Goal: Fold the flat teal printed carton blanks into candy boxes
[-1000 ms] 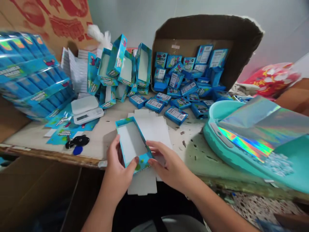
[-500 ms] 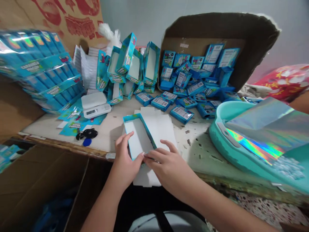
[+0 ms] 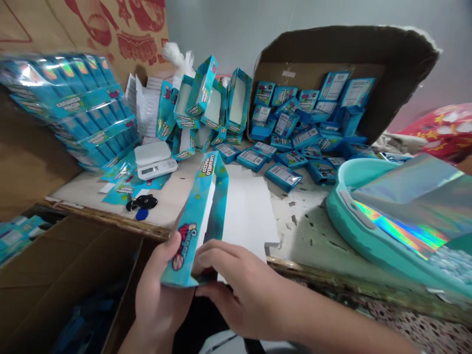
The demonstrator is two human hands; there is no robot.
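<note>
A blue carton tray with "CARAMELO" lettering [image 3: 194,209] is being held tilted over the table's near edge [image 3: 287,264], beside the white cardboard sheets [image 3: 247,211]; the left hand [image 3: 158,285] is gripping its long wall, and the right hand [image 3: 243,285] is closing narrowly around its near end. The right hand seems to be shaping that end, so the next move is probably calling for steady left support and gentle pressing at the fold. Behind, other open trays [image 3: 238,101] are standing piled.

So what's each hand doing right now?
Left hand: closed on the blue box, holding it near the closer end.
Right hand: curled at that end; whether it grips can't be told.
</note>
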